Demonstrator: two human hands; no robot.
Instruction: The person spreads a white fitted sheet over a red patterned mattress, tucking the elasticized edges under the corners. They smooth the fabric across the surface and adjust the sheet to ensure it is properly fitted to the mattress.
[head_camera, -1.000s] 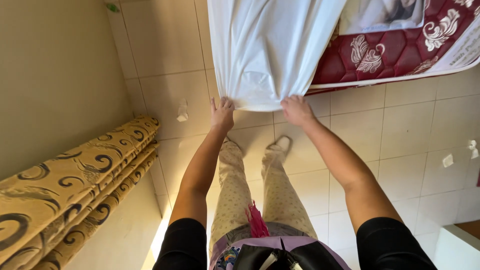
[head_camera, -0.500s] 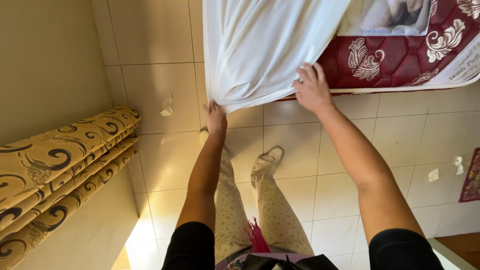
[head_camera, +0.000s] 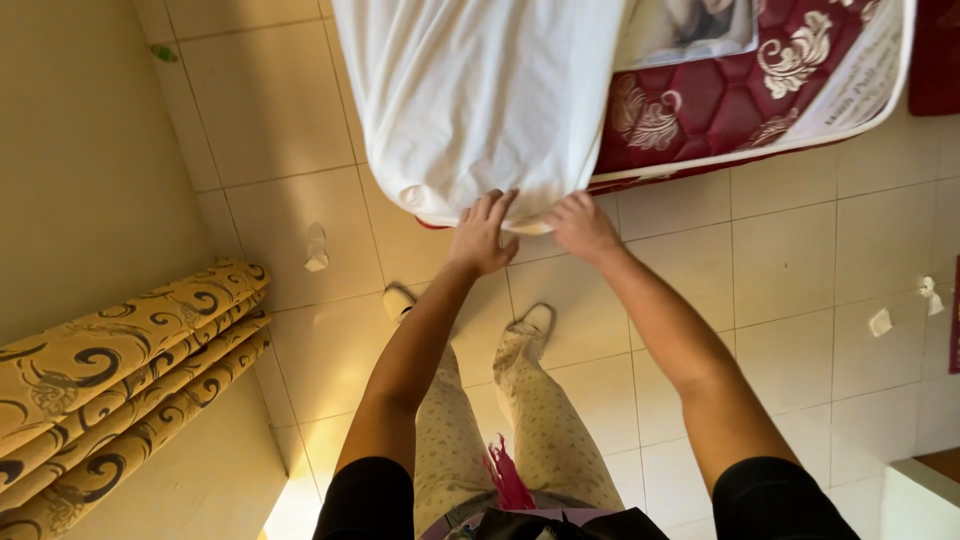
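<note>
Head view looking straight down: both hands have come in close together at the corner of the mattress (head_camera: 760, 90) compared with half a second back, when they were spread wider apart along the hem. The white sheet (head_camera: 480, 100) now wraps right over that corner instead of hanging loose off it, so it looks to me like the corner is pretty much covered and it's down to tucking the hem under.

Left hand (head_camera: 482, 235) lies flat on the sheet's lower edge, fingers (head_camera: 497, 208) spread and pressing, not really gripping anything. Right hand (head_camera: 583, 226) is just beside it with its fingers curled around the hem at the mattress edge, pinching cloth as far as I can tell.

Room-wise: the red patterned part of the mattress is bare further right. Tiled floor (head_camera: 800, 270) in front is open, with a few small scraps of paper (head_camera: 316, 248) lying about. A stack of gold patterned cushions (head_camera: 110, 380) leans on the wall to the left, well apart from the hands
</note>
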